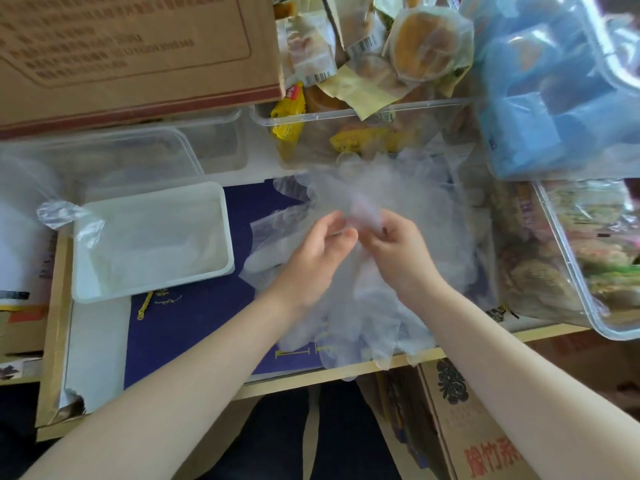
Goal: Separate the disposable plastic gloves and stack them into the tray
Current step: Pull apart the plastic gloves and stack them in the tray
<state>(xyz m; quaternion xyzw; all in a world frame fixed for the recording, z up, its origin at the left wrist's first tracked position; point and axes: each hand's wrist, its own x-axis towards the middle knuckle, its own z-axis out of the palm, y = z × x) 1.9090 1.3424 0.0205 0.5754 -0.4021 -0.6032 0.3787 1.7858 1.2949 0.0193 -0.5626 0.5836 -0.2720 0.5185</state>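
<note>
Both forearms [194,386] are bare, no sleeves, watch or rings; dark trousers [287,434] show at bottom centre of frame.

my left hand [317,252] and right hand [398,251] pinch one thin glove [360,199] above the pile of gloves [374,306]; the white tray [221,216] sits left of them.

Soft, even daylight fills the scene, brightest at the upper right, where the blue plastic packaging [554,84] washes out pale. Shadows are faint and diffuse. Glare streaks the rims of the clear containers [346,114]. The whole picture is slightly soft; print on the cardboard box [131,46] smears illegibly. Wide-angle distortion bends the surface [346,370] edge and stretches the corners.
</note>
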